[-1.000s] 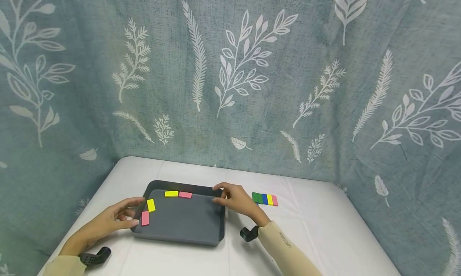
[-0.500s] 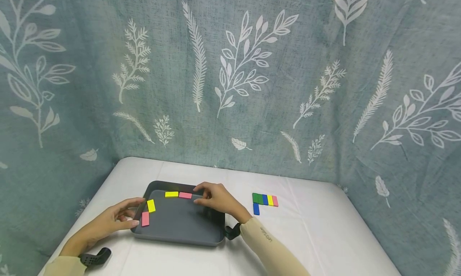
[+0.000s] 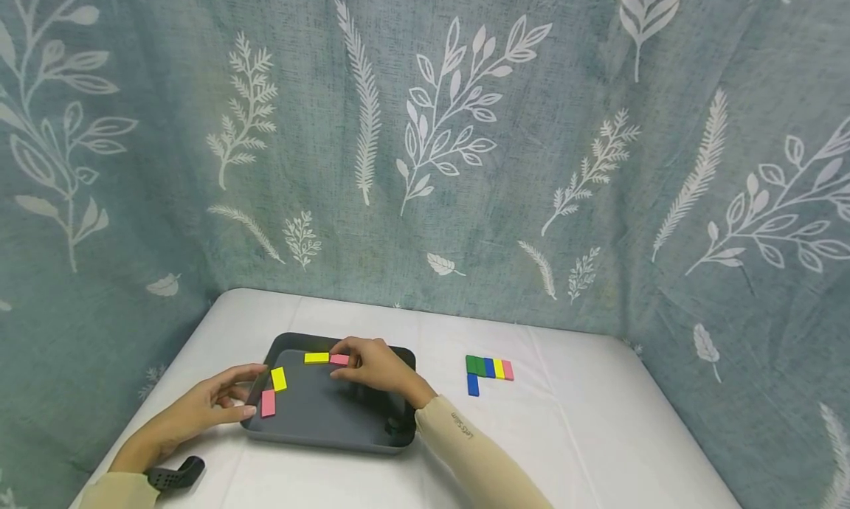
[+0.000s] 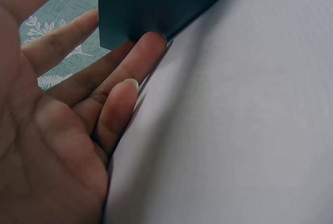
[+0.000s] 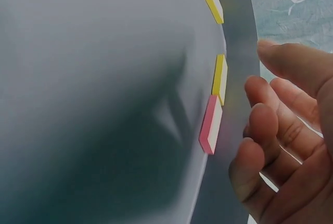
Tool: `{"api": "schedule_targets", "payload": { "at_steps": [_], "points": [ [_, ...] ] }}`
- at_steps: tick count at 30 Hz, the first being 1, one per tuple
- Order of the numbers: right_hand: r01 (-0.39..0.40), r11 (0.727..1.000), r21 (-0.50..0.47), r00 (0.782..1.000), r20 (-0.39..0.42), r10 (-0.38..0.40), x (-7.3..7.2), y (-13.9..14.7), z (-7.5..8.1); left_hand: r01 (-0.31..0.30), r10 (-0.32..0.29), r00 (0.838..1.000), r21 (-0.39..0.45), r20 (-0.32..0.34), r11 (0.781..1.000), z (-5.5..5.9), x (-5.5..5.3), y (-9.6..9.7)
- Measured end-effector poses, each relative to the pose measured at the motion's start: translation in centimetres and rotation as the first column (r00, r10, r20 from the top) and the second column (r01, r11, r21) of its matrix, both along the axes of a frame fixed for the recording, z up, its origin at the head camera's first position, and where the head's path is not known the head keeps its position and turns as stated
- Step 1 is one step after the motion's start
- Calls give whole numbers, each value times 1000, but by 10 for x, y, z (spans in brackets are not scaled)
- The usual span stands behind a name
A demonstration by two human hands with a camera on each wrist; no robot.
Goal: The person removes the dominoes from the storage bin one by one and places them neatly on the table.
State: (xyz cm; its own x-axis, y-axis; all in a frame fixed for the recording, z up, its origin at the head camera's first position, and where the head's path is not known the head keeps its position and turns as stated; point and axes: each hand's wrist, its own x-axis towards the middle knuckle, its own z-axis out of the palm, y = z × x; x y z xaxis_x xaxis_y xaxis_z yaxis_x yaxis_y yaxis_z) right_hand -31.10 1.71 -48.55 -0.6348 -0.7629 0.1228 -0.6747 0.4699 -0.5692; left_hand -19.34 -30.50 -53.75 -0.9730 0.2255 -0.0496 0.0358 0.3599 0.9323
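A dark grey tray (image 3: 332, 420) lies on the white-covered table. My left hand (image 3: 206, 409) is at its left side, fingertips and thumb by the rim; the left wrist view shows fingers (image 4: 148, 52) against the outer wall. Inside the tray, a yellow tile (image 3: 316, 358) and a pink tile (image 3: 339, 359) lie along the back wall. Another yellow tile (image 3: 279, 379) and pink tile (image 3: 268, 403) lie along the left wall. My right hand (image 3: 375, 365) hovers over the tray beside the back pink tile, thumb and fingers apart, holding nothing; its fingers partly cover that tile.
Right of the tray, a row of green (image 3: 476, 366), blue, yellow and pink tiles lies on the table (image 3: 564, 435). One blue tile (image 3: 473, 384) sits just below the row's left end. A leaf-patterned curtain (image 3: 425, 162) hangs behind the table.
My right hand has moved left across the tray, from its right rim to the back pink tile. The lone blue tile came into full view. My left hand has stayed put.
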Motion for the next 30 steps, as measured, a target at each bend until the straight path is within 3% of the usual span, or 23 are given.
{"api": "schedule_targets", "payload": {
  "at_steps": [22,30],
  "points": [
    [-73,992,107,997,-9,74,8,-48,-6,-2,1,999,12,32,1000,1,0,4],
    [-88,992,94,995,60,82,6,-64,-12,-1,1,1000,-24,19,1000,2,0,2]
  ]
}}
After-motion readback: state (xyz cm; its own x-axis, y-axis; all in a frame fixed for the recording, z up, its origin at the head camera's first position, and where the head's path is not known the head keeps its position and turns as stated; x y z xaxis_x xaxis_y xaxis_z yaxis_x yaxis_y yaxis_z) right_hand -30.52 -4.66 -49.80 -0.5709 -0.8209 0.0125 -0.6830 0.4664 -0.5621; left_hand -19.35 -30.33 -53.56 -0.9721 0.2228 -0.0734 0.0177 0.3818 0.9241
